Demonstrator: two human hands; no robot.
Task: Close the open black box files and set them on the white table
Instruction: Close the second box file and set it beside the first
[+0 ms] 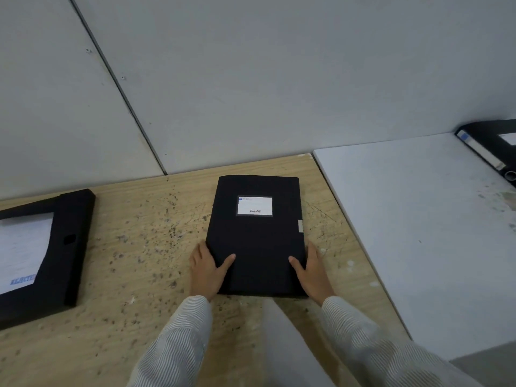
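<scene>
A closed black box file (pixel 255 238) with a white label lies flat on the speckled wooden table (pixel 145 247) in front of me. My left hand (pixel 205 270) grips its near left edge, thumb on the lid. My right hand (pixel 312 272) grips the near right edge the same way. An open black box file (pixel 42 258) with white paper inside lies at the far left. Another black file (pixel 491 146) rests at the far right of the white table (pixel 413 233).
The white table adjoins the wooden table on the right, its surface stained in places. Grey wall panels (pixel 251 79) rise behind both tables. A pale strip (pixel 282 331) lies on the wood between my striped sleeves.
</scene>
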